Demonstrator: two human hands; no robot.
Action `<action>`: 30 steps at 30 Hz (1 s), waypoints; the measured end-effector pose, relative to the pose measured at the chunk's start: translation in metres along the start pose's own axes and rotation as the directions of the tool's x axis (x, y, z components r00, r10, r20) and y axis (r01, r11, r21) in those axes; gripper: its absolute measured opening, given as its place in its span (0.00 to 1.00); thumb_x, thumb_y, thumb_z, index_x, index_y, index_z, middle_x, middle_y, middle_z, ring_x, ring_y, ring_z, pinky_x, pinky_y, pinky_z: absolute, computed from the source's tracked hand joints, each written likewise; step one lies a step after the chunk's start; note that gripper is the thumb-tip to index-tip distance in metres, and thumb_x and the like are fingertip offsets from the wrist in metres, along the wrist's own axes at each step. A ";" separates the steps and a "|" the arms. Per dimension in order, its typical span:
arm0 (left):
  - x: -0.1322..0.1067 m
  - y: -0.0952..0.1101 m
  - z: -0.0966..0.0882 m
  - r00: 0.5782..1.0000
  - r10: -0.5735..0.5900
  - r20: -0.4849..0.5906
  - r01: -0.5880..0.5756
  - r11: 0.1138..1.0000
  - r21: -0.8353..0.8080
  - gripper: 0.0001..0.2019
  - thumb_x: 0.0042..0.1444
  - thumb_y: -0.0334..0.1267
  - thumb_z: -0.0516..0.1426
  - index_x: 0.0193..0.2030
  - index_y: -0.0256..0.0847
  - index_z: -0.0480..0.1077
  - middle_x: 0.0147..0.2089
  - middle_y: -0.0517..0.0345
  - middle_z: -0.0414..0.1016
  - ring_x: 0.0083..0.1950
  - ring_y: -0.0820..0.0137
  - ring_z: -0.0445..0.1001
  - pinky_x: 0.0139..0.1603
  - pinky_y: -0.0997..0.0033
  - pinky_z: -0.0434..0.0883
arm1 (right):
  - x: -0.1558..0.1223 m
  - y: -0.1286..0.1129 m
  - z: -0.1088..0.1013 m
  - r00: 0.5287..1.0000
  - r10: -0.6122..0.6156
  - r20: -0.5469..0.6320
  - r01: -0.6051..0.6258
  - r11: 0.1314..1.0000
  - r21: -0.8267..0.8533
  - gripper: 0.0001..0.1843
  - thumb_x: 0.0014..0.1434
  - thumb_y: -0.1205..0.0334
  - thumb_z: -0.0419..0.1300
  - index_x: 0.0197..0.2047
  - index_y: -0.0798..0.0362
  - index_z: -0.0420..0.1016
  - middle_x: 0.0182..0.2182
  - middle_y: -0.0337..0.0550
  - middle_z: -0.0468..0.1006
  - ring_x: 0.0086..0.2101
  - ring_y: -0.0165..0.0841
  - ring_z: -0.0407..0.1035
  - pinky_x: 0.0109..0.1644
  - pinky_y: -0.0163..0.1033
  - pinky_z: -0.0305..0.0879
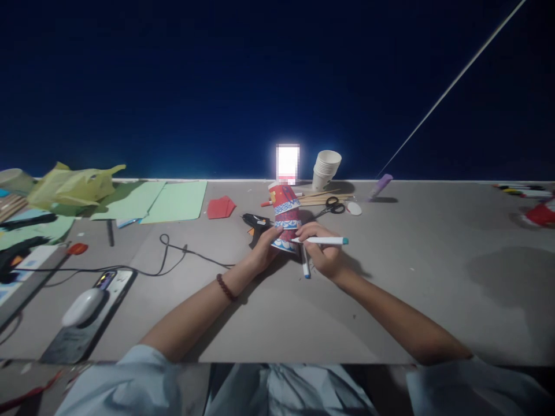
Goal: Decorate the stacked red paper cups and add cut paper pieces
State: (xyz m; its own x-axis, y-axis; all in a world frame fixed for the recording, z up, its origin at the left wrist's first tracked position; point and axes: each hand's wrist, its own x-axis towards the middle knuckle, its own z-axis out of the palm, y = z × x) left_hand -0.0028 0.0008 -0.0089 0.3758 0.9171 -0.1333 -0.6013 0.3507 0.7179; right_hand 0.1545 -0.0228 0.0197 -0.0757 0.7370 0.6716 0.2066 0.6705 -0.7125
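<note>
A stack of decorated paper cups (285, 216), painted red, blue and white, stands on the grey table (390, 289) in front of me. My left hand (265, 248) wraps round its lower left side. My right hand (321, 251) holds a white marker with a teal cap (323, 240), its tip against the lowest cup. A second marker (306, 264) lies under that hand, pointing toward me.
A black glue gun (256, 224) with its cable (173, 254) lies left of the cups. Behind are scissors (332, 205), wooden sticks, a stack of white cups (326, 169), red paper (220, 207), green sheets (173, 201). A phone and white mouse (84, 306) sit at left.
</note>
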 end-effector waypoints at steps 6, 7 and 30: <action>-0.001 0.001 0.001 1.000 -0.010 -0.028 0.010 1.000 -0.002 0.16 0.50 0.44 0.65 0.40 0.32 0.78 0.36 0.51 0.81 0.37 0.65 0.78 0.44 0.68 0.71 | 0.001 -0.001 0.000 1.000 0.014 -0.016 -0.014 1.000 0.020 0.08 0.54 0.71 0.55 0.28 0.50 0.72 0.30 0.43 0.77 0.35 0.38 0.74 0.43 0.47 0.72; -0.001 0.001 0.001 1.000 -0.012 -0.029 0.012 1.000 0.002 0.16 0.50 0.44 0.65 0.40 0.32 0.78 0.36 0.51 0.81 0.37 0.65 0.78 0.44 0.69 0.70 | 0.001 -0.002 0.000 1.000 0.021 -0.017 -0.021 1.000 0.013 0.08 0.54 0.71 0.55 0.29 0.50 0.72 0.30 0.43 0.77 0.34 0.38 0.74 0.43 0.47 0.72; -0.001 0.000 -0.002 1.000 -0.020 -0.020 0.020 1.000 0.014 0.16 0.53 0.44 0.64 0.42 0.33 0.78 0.41 0.49 0.82 0.41 0.62 0.79 0.48 0.67 0.70 | -0.002 0.000 -0.001 1.000 0.024 -0.007 -0.025 0.999 -0.035 0.07 0.57 0.69 0.54 0.31 0.50 0.72 0.32 0.43 0.77 0.37 0.37 0.74 0.44 0.45 0.71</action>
State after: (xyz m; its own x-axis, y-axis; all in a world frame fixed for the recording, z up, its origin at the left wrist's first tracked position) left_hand -0.0041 0.0003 -0.0103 0.3738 0.9135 -0.1608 -0.5840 0.3665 0.7243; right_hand 0.1552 -0.0241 0.0189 -0.0639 0.7526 0.6554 0.2422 0.6488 -0.7214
